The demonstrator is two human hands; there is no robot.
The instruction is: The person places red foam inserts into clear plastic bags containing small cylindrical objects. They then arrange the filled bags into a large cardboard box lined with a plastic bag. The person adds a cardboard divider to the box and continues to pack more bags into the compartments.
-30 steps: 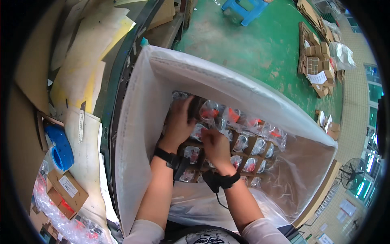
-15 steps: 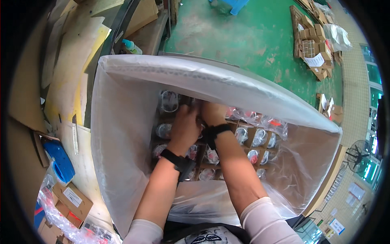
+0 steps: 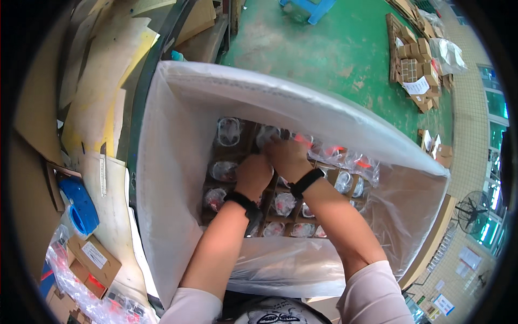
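Observation:
A large carton lined with a translucent plastic bag stands before me, and both my hands reach down inside it. Cardboard dividers split its inside into cells that hold plastic-wrapped items, some showing red. At the far middle cells, my right hand has its fingers bent at the edge of a clear-wrapped item, seemingly gripping it. Close beside it, lower and to the left, my left hand is curled; its fingertips are hidden, and what they hold cannot be seen. Both wrists wear black bands.
Left of the carton is a worktable with a blue tape dispenser and a small open carton. Beyond lies a green floor with a blue stool. Small boxes on a pallet and a fan are to the right.
My right hand has drawn nearer and its back now shows, with a clear-wrapped item visible beyond its fingers. My left hand has shifted slightly right and nearer. The view has shifted a little.

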